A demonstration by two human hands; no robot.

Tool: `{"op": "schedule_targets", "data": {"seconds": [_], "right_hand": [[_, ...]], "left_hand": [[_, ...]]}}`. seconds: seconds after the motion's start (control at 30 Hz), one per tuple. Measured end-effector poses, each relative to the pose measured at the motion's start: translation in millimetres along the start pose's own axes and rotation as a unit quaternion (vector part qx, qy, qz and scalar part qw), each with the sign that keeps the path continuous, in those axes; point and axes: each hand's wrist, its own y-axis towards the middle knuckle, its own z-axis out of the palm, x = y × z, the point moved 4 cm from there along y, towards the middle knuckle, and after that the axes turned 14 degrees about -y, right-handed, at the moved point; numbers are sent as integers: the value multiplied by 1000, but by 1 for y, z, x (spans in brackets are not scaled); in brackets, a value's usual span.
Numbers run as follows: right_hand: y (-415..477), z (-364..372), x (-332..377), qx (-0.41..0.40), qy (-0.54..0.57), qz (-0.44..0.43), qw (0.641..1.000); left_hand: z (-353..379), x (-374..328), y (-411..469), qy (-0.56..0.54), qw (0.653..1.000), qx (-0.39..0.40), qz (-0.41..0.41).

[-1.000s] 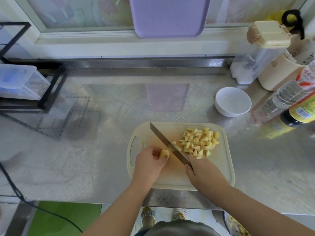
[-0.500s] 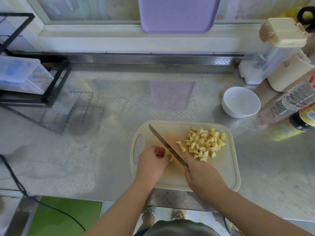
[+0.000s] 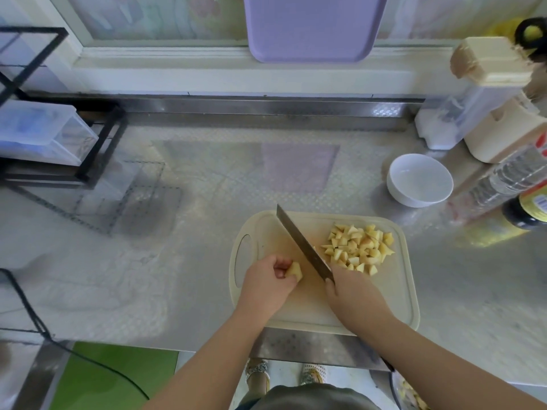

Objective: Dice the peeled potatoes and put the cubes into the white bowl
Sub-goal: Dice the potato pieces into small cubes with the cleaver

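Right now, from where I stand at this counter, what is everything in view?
cutting board: one, cream, front of the steel counter
knife: one, dark blade, slanting across the board
potato cubes: one pile, yellow, right part of the board
potato piece: one, yellow, left part of the board
white bowl: one, white, behind the board to the right, no cubes seen in it
tray: one, purple, leaning at the window
clear bottle: one, far right
dark bottle: one, yellow label, far right
canister: one, clear with cream lid, back right
rack: one, black, far left, holds a clear box
left hand: pinches the potato piece
right hand: grips the knife
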Motion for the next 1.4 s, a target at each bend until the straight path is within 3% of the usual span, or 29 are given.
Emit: {"op": "schedule_targets", "data": {"seconds": [0.17, 0.57, 1.2, 1.4], "right_hand": [[-9, -4, -17, -21, -10, -42, 999], [-21, -3, -12, -13, -35, -88, 995], [-4, 7, 14, 39, -93, -66, 993], [0, 7, 19, 18, -81, -53, 995]], "left_hand": [[-4, 1, 2, -45, 997, 59, 10], [2, 2, -4, 63, 991, -23, 115], [4, 6, -5, 97, 981, -15, 166], [5, 8, -7, 120, 976, -4, 182]]}}
